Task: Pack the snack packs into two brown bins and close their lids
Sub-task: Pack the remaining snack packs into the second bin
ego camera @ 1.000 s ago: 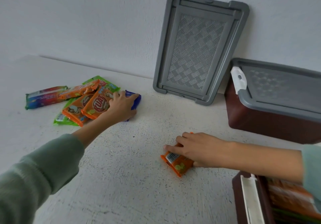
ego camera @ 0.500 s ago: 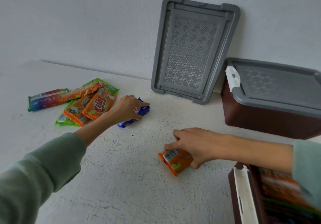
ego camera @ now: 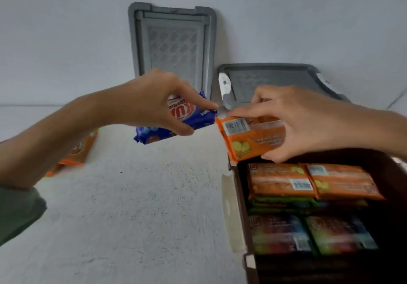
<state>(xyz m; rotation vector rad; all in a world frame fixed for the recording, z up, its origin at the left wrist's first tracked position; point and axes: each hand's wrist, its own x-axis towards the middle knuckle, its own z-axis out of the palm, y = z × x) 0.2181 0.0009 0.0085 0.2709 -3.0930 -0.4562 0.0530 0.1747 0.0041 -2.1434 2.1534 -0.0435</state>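
My left hand [ego camera: 154, 103] grips a blue snack pack [ego camera: 176, 125] in the air above the table, left of the open bin. An orange snack pack [ego camera: 251, 140] is held in my right hand [ego camera: 304, 120] just over the far left corner of the open brown bin [ego camera: 242, 228] at the lower right. Inside that bin lie several orange, green and multicoloured packs [ego camera: 308, 182]. A second brown bin sits behind it, only its shut grey lid [ego camera: 273, 81] showing. One orange pack [ego camera: 77, 151] shows on the table at the left, partly hidden by my left arm.
A loose grey lid [ego camera: 174, 41] leans upright against the white wall, behind my left hand. The white speckled table [ego camera: 132, 217] spreads from the wall to the near edge, left of the open bin.
Both hands have lifted their packs off the table and brought them toward the open bin. The view has swung right and down, so more of the bin's inside shows.
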